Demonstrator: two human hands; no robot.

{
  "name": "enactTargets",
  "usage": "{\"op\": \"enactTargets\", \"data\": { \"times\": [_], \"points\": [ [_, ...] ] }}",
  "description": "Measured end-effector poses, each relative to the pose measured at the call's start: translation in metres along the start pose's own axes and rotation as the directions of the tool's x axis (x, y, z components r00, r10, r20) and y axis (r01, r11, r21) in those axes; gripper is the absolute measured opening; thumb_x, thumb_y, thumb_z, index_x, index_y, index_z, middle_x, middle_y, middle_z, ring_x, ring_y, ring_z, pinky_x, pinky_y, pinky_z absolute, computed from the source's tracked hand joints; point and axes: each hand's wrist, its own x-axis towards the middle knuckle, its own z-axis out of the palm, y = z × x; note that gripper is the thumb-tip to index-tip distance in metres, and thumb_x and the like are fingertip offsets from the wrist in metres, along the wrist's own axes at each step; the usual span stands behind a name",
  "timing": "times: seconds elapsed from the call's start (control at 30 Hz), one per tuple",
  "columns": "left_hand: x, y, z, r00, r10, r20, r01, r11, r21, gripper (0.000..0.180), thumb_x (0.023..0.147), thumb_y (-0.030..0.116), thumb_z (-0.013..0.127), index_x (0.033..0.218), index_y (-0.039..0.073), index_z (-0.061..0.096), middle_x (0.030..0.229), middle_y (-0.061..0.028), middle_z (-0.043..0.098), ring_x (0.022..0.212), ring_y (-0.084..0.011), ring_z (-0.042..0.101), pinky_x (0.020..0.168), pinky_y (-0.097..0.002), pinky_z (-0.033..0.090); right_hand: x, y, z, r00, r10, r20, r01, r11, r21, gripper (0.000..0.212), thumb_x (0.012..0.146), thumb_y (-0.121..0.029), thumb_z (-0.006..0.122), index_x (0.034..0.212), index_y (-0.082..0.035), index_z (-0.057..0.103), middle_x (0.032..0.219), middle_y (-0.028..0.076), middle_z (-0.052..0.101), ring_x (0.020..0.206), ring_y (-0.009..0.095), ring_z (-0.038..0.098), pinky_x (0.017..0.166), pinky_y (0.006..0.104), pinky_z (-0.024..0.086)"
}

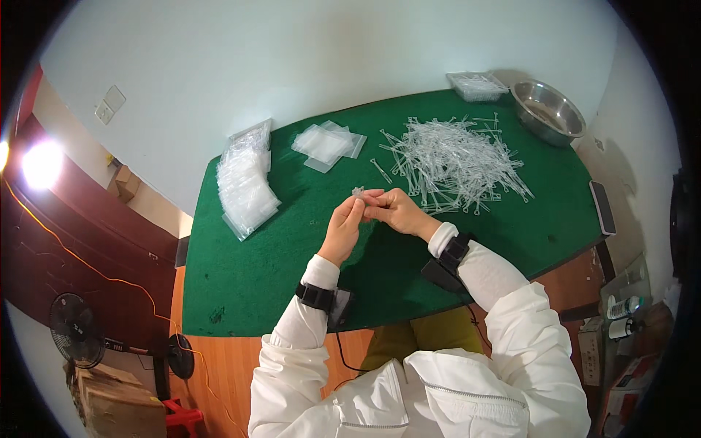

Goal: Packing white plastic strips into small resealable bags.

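Over the middle of the green-covered table point(292, 255), both hands meet at a small bundle of thin clear plastic sticks point(358, 191). My left hand point(343, 230) pinches the bundle, with its tips poking above the thumb. My right hand point(401, 212) is closed against it from the right, its fingertips also on the sticks; most of their length is hidden. To the right lies a large tangled pile of clear plastic sticks with looped ends point(456, 164). One single stick point(380, 171) lies between the pile and my hands.
Flat clear bags point(328, 144) lie loosely stacked beyond my hands. A fanned row of clear bags point(248, 182) runs along the left. A clear box of sticks point(478, 87) and a steel bowl point(527, 120) stand far right. A phone-like slab point(602, 208) sits at the right edge.
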Motion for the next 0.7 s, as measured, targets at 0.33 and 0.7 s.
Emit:
{"op": "enactTargets", "data": {
  "times": [0.33, 0.7],
  "points": [
    [0.005, -0.008, -0.002, 0.999, 0.03, -0.035, -0.031, 0.999, -0.033, 0.024, 0.097, 0.023, 0.037, 0.092, 0.004, 0.051, 0.106, -0.0089, 0.056, 0.09, -0.0145, 0.051, 0.079, -0.0283, 0.04, -0.001, -0.003, 0.001, 1.0, 0.013, -0.021, -0.016, 0.991, -0.134, 0.02, 0.083, -0.02, 0.063, 0.084, 0.0, 0.064, 0.07, 0.001, 0.061, 0.064, 0.005, 0.05, 0.059, 0.0233, 0.041],
    [0.005, -0.01, -0.029, 0.84, -0.015, -0.542, -0.205, 0.917, -0.343, 0.022, 0.097, 0.026, 0.037, 0.088, 0.008, 0.047, 0.067, 0.0024, 0.039, 0.056, -0.0092, 0.036, 0.053, -0.0227, 0.033, 0.011, -0.017, -0.026, 0.94, -0.177, -0.292, -0.138, 0.586, -0.798, 0.015, 0.076, -0.018, 0.065, 0.077, -0.003, 0.062, 0.074, 0.009, 0.06, 0.068, 0.022, 0.059, 0.061, 0.032, 0.046]
  ]
}}
